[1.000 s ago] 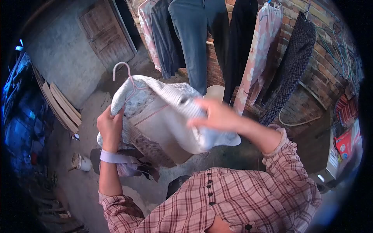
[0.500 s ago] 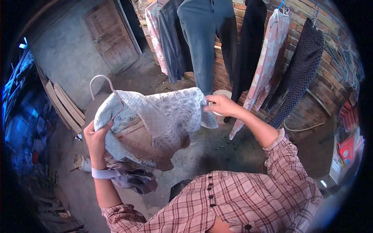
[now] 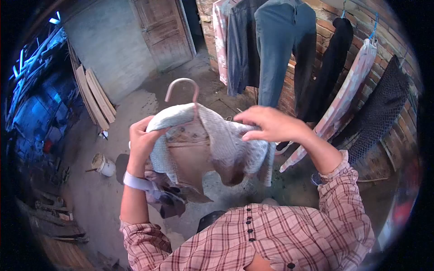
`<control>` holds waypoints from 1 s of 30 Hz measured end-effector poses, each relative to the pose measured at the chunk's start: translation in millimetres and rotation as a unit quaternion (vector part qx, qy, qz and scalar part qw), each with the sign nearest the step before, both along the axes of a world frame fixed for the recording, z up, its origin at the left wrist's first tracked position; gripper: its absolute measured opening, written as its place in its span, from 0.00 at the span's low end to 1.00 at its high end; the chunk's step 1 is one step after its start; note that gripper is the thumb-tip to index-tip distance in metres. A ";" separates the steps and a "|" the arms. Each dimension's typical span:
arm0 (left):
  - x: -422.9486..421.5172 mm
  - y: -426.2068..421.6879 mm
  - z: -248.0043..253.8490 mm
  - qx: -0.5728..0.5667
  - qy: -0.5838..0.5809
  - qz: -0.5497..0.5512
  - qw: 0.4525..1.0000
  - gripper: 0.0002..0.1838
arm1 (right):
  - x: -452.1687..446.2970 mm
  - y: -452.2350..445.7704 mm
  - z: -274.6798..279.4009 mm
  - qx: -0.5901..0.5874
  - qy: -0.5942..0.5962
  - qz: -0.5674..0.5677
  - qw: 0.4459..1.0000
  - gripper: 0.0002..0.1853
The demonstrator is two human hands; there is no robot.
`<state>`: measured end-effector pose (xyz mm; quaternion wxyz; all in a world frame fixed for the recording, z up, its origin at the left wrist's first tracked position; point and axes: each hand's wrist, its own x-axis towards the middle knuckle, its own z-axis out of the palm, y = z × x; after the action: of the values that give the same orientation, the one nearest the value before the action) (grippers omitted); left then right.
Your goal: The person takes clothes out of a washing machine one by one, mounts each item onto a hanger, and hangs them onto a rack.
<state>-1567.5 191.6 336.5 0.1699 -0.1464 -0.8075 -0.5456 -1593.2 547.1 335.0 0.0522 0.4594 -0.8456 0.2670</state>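
A light, textured garment (image 3: 217,140) drapes over a pink hanger (image 3: 183,83), whose hook sticks up above the collar. My left hand (image 3: 143,137) is closed on the garment's left shoulder edge, thumb on the near side. On the other shoulder, my right hand (image 3: 271,124) rests with fingers stretched forward and thumb apart; its fingertips lie at the cloth. The garment's front hangs open, showing a beige inside. Below my left wrist, a dark purplish cloth (image 3: 167,196) hangs, partly hidden.
Trousers (image 3: 275,49) and other clothes hang along a brick wall at the right. A wooden door (image 3: 162,31) is at the back. Planks (image 3: 95,97) lean at the left, above a white bucket (image 3: 105,165) on the floor.
The view has turned right, so the hanging clothes lie higher and further across. My right hand has moved from the outstretched sleeve back to the shoulder, and the sleeve now hangs down.
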 end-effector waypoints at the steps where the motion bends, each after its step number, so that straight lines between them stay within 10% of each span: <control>1: -5.2 1.6 -1.0 -0.001 -0.003 -0.015 1.000 0.12 | -7.3 -7.6 -11.5 0.021 -0.048 0.003 0.999 0.20; 6: -23.2 12.2 13.0 0.010 -0.152 -0.103 0.983 0.17 | -24.2 -2.4 -34.5 -0.143 -0.228 -0.040 0.962 0.14; 10: -49.9 23.3 10.4 -0.046 -0.042 -0.157 0.986 0.24 | -53.0 10.8 -39.7 -0.225 -0.340 -0.064 0.911 0.12; 22: -141.0 79.6 22.8 0.275 -0.212 -0.159 0.924 0.07 | -139.9 27.2 -56.9 -0.325 -0.388 -0.057 0.861 0.11; 26: -168.9 85.3 22.4 0.031 0.000 0.001 1.000 0.16 | -161.5 46.8 -57.0 -0.322 -0.390 -0.028 0.862 0.09; 27: -174.7 87.4 26.3 -0.153 0.136 0.120 0.972 0.18 | -171.0 51.9 -57.1 -0.345 -0.403 -0.029 0.847 0.09; 30: -205.7 83.8 26.8 -0.162 0.304 0.182 0.921 0.11 | -190.9 68.3 -51.6 -0.421 -0.430 -0.030 0.799 0.12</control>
<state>-1773.2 275.3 363.3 0.4776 -0.1813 -0.8070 -0.2962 -1784.1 615.4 283.4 -0.1205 0.2049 -0.5992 0.7645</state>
